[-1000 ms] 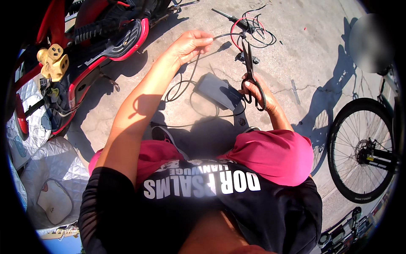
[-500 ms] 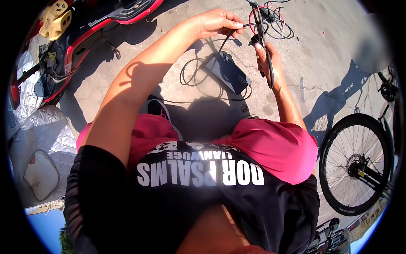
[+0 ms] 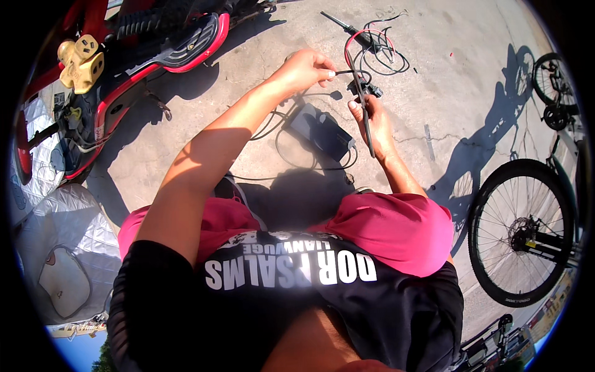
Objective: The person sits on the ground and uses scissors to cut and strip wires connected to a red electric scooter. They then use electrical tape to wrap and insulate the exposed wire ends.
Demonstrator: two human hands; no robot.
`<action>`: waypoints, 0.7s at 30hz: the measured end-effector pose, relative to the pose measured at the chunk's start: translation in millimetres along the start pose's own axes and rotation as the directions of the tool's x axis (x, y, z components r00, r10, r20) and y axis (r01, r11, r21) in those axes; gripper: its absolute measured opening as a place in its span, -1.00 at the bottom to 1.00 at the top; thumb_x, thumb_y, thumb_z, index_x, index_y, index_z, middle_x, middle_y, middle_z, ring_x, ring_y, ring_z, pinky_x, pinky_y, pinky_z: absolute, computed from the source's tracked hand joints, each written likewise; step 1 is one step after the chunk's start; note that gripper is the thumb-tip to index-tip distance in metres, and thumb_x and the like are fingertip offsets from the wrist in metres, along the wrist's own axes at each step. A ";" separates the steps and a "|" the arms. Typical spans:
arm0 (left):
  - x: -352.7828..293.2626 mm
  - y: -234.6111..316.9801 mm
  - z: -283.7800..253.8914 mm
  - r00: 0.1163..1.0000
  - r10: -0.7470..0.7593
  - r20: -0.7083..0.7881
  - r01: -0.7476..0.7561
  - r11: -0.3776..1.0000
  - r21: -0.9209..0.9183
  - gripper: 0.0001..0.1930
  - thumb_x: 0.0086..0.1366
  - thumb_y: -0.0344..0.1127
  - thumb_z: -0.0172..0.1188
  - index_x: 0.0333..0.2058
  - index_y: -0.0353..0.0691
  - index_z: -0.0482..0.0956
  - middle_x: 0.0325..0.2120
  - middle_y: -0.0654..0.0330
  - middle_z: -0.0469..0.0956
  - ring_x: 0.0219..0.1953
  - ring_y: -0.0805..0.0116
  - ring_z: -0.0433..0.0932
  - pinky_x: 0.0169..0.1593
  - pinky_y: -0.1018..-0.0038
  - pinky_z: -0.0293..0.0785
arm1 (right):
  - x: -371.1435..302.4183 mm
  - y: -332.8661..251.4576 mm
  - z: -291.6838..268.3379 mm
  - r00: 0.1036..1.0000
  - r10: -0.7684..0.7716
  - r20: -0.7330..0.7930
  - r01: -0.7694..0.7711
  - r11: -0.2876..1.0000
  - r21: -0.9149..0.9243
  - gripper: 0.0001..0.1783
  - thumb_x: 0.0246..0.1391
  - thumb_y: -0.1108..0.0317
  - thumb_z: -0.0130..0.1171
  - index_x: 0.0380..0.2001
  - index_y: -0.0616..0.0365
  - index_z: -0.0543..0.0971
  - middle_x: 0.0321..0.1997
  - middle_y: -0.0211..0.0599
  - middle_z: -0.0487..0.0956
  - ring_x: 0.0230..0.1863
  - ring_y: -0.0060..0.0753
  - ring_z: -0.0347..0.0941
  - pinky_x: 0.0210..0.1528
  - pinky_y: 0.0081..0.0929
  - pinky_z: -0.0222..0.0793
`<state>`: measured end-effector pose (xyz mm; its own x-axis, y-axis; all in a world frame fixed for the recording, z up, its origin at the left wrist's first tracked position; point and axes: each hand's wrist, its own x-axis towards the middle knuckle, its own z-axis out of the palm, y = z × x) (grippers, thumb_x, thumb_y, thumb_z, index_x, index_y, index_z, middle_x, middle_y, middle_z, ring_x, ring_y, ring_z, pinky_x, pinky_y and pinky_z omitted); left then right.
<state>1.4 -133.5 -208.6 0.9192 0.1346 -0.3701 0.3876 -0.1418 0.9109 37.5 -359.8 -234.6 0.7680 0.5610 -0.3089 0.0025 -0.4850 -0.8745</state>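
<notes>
My left hand (image 3: 310,69) is closed, thumb and fingers pinching a thin black cable (image 3: 344,72). The cable runs right to the blades of dark scissors (image 3: 366,124), seen almost edge-on. My right hand (image 3: 374,121) is closed round the scissors' handles; its lower fingers are mostly hidden. A small black fitting (image 3: 373,92) shows just above that hand, and I cannot tell whether it is held. Below my hands, a dark box-shaped power adapter (image 3: 321,133) lies on the ground with its black cord looped around it.
Beyond my hands lies a black grip-like part (image 3: 365,38) with tangled red and black wires. A red-and-black scooter (image 3: 186,46) stands at the left, with a yellow multi-socket plug (image 3: 82,64) in front of it. A bicycle wheel (image 3: 522,232) is at my right.
The whole view has shifted, so the ground things sit lower. Both hands have moved slightly left in the picture, and the scissors have turned with my right hand. The cable is still pinched.
</notes>
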 end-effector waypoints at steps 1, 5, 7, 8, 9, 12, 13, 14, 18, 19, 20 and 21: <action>-3.3 3.4 2.9 0.999 -0.047 0.008 0.048 0.999 -0.026 -0.79 0.22 -0.37 0.21 -0.21 -0.36 0.60 -0.48 0.25 0.57 -0.50 0.59 0.47 -0.41 0.64 0.36 | -2.7 -3.3 1.0 1.000 0.008 -0.013 -0.007 0.999 0.032 -0.45 0.07 -0.03 0.24 -0.17 0.30 0.47 -0.47 -0.12 0.53 -0.40 -0.36 0.45 -0.29 -0.38 0.36; -10.8 -5.9 10.8 0.992 -0.116 0.038 0.120 0.988 -0.100 -0.82 0.26 -0.37 0.17 -0.23 -0.34 0.61 -0.53 0.34 0.52 -0.51 0.62 0.41 -0.44 0.66 0.29 | -7.0 -9.7 1.5 0.999 0.036 0.034 -0.033 0.996 -0.082 -0.43 0.04 -0.01 0.25 -0.07 0.25 0.44 -0.32 0.08 0.56 -0.25 0.04 0.51 -0.18 -0.19 0.38; -12.2 -10.5 13.0 0.994 -0.104 0.021 0.106 0.986 -0.132 -0.83 0.27 -0.38 0.15 -0.24 -0.33 0.62 -0.55 0.36 0.50 -0.52 0.62 0.39 -0.44 0.67 0.28 | -9.0 -9.3 3.7 0.997 0.051 0.049 -0.047 0.995 -0.087 -0.42 0.05 0.00 0.23 -0.01 0.21 0.44 -0.21 0.10 0.56 -0.15 0.05 0.50 -0.10 -0.19 0.38; -12.8 -11.5 15.2 0.993 -0.119 0.004 0.119 0.984 -0.136 -0.84 0.28 -0.39 0.15 -0.25 -0.35 0.63 -0.55 0.36 0.49 -0.52 0.63 0.38 -0.44 0.66 0.28 | -7.3 -1.5 3.8 0.996 0.052 0.076 -0.046 0.996 -0.083 -0.39 0.05 -0.02 0.22 0.05 0.19 0.43 -0.08 0.10 0.54 -0.01 0.01 0.47 0.03 -0.23 0.35; -13.3 -12.9 15.7 0.992 -0.127 0.022 0.129 0.981 -0.143 -0.84 0.27 -0.39 0.15 -0.26 -0.36 0.62 -0.56 0.36 0.49 -0.53 0.63 0.37 -0.44 0.66 0.28 | -7.8 0.9 4.3 0.995 0.041 0.096 -0.039 0.999 -0.026 -0.38 0.05 -0.02 0.21 0.06 0.20 0.42 -0.05 0.10 0.53 0.02 0.00 0.46 0.06 -0.23 0.33; -13.0 -18.9 18.3 0.986 -0.154 0.066 0.163 0.974 -0.159 -0.84 0.27 -0.41 0.15 -0.26 -0.39 0.61 -0.57 0.35 0.48 -0.53 0.62 0.36 -0.44 0.65 0.28 | -7.7 4.5 3.8 0.983 0.022 0.181 -0.039 0.995 0.088 -0.32 0.07 -0.07 0.17 0.08 0.26 0.40 0.07 0.09 0.47 0.12 -0.03 0.40 0.14 -0.22 0.28; -13.1 -20.0 19.3 0.983 -0.165 0.077 0.176 0.971 -0.164 -0.84 0.27 -0.41 0.15 -0.27 -0.40 0.61 -0.57 0.34 0.48 -0.53 0.62 0.36 -0.45 0.65 0.28 | -6.8 7.6 5.1 0.982 0.009 0.187 -0.024 0.997 0.076 -0.31 0.07 -0.08 0.16 0.08 0.27 0.39 0.06 0.10 0.47 0.11 -0.01 0.40 0.13 -0.22 0.28; -13.7 -20.0 19.2 0.980 -0.176 0.092 0.189 0.967 -0.168 -0.84 0.27 -0.41 0.15 -0.27 -0.40 0.61 -0.57 0.34 0.48 -0.53 0.62 0.36 -0.44 0.65 0.28 | -5.7 12.7 8.6 0.981 -0.004 0.192 -0.008 0.998 0.064 -0.30 0.07 -0.09 0.15 0.08 0.27 0.38 0.06 0.11 0.47 0.11 0.00 0.40 0.13 -0.22 0.29; -13.5 -17.5 21.1 0.975 -0.204 0.088 0.214 0.968 -0.130 -0.84 0.27 -0.42 0.15 -0.27 -0.40 0.60 -0.56 0.33 0.48 -0.52 0.61 0.36 -0.45 0.65 0.28 | -3.0 23.8 12.7 0.980 -0.044 0.195 0.028 0.996 0.087 -0.31 0.13 -0.16 0.09 0.04 0.28 0.37 -0.21 -0.14 0.43 -0.15 -0.26 0.35 -0.08 -0.34 0.28; -13.1 -18.0 21.0 0.974 -0.205 0.091 0.214 0.971 -0.105 -0.84 0.27 -0.42 0.15 -0.27 -0.40 0.60 -0.56 0.33 0.48 -0.53 0.61 0.35 -0.45 0.65 0.28 | -3.7 22.6 12.7 0.980 -0.046 0.194 0.028 0.995 0.093 -0.32 0.15 -0.16 0.07 0.01 0.28 0.38 -0.33 -0.26 0.40 -0.27 -0.40 0.31 -0.18 -0.40 0.27; -13.2 -17.7 21.7 0.972 -0.220 0.077 0.226 0.971 -0.076 -0.84 0.26 -0.41 0.15 -0.27 -0.40 0.60 -0.55 0.32 0.48 -0.53 0.61 0.35 -0.45 0.65 0.27 | -4.6 19.6 11.0 0.976 -0.019 0.215 -0.003 0.995 0.102 -0.34 0.15 -0.16 0.08 -0.02 0.28 0.40 -0.33 -0.29 0.43 -0.27 -0.44 0.32 -0.20 -0.42 0.27; -12.3 -17.9 21.8 0.972 -0.216 0.090 0.224 0.970 -0.094 -0.84 0.26 -0.41 0.16 -0.27 -0.39 0.60 -0.55 0.32 0.48 -0.53 0.62 0.35 -0.45 0.66 0.27 | -5.4 18.3 10.9 0.978 0.007 0.209 -0.031 0.993 0.113 -0.36 0.14 -0.13 0.10 -0.02 0.27 0.41 -0.26 -0.18 0.47 -0.20 -0.32 0.38 -0.14 -0.35 0.30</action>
<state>-15.3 -154.1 -224.3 0.8162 0.0729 -0.5731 0.5755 -0.0149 0.8177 26.4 -364.4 -253.0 0.6176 0.6851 -0.3863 -0.0939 -0.4235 -0.9010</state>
